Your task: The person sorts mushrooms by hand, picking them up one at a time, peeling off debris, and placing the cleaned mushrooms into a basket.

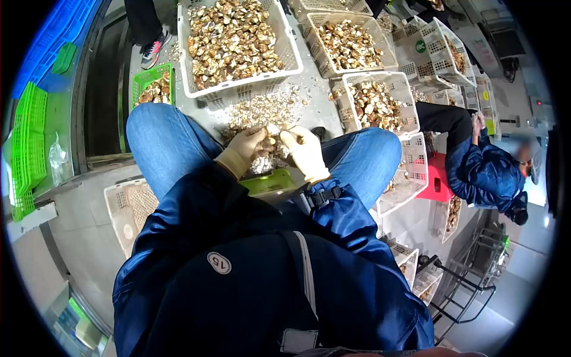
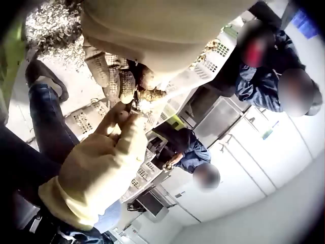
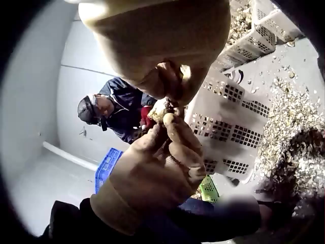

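Observation:
Both hands wear cream gloves and meet between the knees in the head view. The left hand (image 1: 244, 150) pinches a small brown-and-white piece (image 1: 272, 132), which looks like mushroom, and the right hand (image 1: 303, 152) holds its other side with bent fingers. In the right wrist view the pale piece (image 3: 159, 111) sits between the fingertips of the left hand (image 3: 152, 170) and those of the right hand (image 3: 162, 48). The left wrist view has the left hand (image 2: 152, 38) large at the top and the right hand (image 2: 104, 162) below; whether a tool is held cannot be told.
A white crate (image 1: 291, 56) of brown-and-white pieces stands ahead, with more filled crates to the right. Pale scraps (image 1: 262, 110) cover the floor before the hands. A green basket (image 1: 171, 89) is ahead left, a green container (image 1: 269, 183) below the hands. Another person (image 1: 485, 169) sits right.

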A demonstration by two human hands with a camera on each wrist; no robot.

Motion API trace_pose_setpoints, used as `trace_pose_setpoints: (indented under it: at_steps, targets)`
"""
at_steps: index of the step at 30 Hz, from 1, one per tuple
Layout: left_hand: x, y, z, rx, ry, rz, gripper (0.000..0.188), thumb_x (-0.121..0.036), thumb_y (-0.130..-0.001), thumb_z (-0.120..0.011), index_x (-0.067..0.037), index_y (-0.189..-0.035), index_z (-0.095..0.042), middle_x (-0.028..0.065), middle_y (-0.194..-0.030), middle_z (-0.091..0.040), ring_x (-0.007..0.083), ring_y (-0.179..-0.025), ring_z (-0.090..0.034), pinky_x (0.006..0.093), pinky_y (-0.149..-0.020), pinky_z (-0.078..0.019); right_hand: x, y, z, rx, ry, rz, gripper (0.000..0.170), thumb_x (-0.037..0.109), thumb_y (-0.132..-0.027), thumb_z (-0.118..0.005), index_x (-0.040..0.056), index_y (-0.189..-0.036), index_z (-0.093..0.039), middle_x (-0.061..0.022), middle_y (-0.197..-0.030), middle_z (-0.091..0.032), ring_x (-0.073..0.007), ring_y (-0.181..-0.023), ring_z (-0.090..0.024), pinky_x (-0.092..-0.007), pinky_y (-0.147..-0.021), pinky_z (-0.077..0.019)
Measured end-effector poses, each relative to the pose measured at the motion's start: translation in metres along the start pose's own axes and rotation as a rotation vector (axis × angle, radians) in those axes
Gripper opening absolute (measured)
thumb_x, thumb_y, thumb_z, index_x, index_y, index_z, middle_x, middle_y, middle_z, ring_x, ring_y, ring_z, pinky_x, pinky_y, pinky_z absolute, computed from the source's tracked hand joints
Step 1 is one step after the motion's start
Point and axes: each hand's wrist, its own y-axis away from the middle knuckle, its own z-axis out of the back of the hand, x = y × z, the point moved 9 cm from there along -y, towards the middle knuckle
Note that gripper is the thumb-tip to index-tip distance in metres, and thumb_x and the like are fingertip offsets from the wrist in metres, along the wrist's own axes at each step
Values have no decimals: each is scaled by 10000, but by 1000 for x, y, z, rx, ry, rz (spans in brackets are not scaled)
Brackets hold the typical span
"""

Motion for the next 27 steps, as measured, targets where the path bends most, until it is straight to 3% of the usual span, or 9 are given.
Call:
trace_pose_setpoints:
  at_steps: [3, 7, 11, 12, 15, 18, 22, 25, 27]
  targets:
    - [-2, -1, 6, -16, -194, -14, 307, -164, -1010, -541, -1, -1271, -545, 120, -1109, -641, 224, -918, -669, 308, -747, -602, 27, 6, -6, -63, 149, 364, 112, 102, -898, -694, -4, -931, -682, -10, -832, -653, -74, -737, -565, -223, -667, -454]
    - [0, -1, 7, 12, -132, -36, 299, -167, -1004, -557, 2, -1251, -553, 113, -1052, -648, 210, -875, -669, 305, -733, -600, -9, -3, 0, 64, -163, -82, 150, 140, -902, -703, 7, -971, -693, -6, -815, -650, -75, -733, -566, -219, -657, -447]
    - [-13, 3, 0, 22, -272, -129, 310, -184, -997, -578, 6, -1242, -557, 108, -984, -659, 200, -865, -679, 293, -712, -591, 20, 3, -2, 101, 53, 43, 165, 164, -898, -715, 9, -950, -692, 10, -776, -621, -54, -702, -524, -216, -630, -429]
    - [-19, 7, -5, 10, -339, -159, 307, -181, -997, -579, 6, -1239, -559, 110, -982, -661, 198, -869, -680, 292, -707, -589, 15, 3, -6, 76, -28, 22, 227, 177, -892, -715, -23, -996, -687, -74, -838, -681, -119, -774, -612, -267, -710, -485]
    - [-22, 7, -10, 80, -460, -215, 366, -272, -1008, -562, 19, -1229, -563, 123, -981, -670, 217, -883, -689, 327, -740, -584, 12, 4, 0, 72, 46, -37, 267, 194, -886, -727, -34, -1019, -684, -104, -882, -694, -133, -824, -643, -264, -763, -501]
    - [-27, 10, -24, 159, -423, -229, 439, -324, -1010, -548, 49, -1241, -544, 146, -1022, -661, 238, -843, -699, 336, -795, -576, 18, 4, 8, -41, 87, 102, 151, 160, -902, -706, 10, -916, -708, 1, -773, -636, -41, -676, -530, -215, -603, -430]
    - [-28, 13, -32, 179, -453, -253, 376, -253, -1003, -570, 46, -1231, -548, 123, -1046, -659, 220, -860, -686, 332, -803, -562, 40, 7, 7, -107, 337, 486, 151, 146, -878, -708, 2, -923, -697, -51, -766, -657, -117, -655, -581, -265, -602, -460]
    - [-36, 20, -30, 125, -532, -318, 307, -240, -982, -593, 8, -1163, -599, 72, -970, -669, 164, -882, -664, 298, -787, -523, 8, 4, 9, -50, 93, 65, 160, 141, -866, -711, 2, -944, -693, -75, -805, -672, -152, -695, -612, -285, -644, -489]
    - [-45, 25, -31, 83, -627, -371, 274, -213, -968, -601, -4, -1146, -618, 53, -937, -672, 142, -870, -644, 287, -776, -505, 23, 3, 11, -32, 268, 170, 230, 164, -863, -692, 4, -1028, -693, -132, -887, -699, -235, -777, -657, -321, -729, -518]
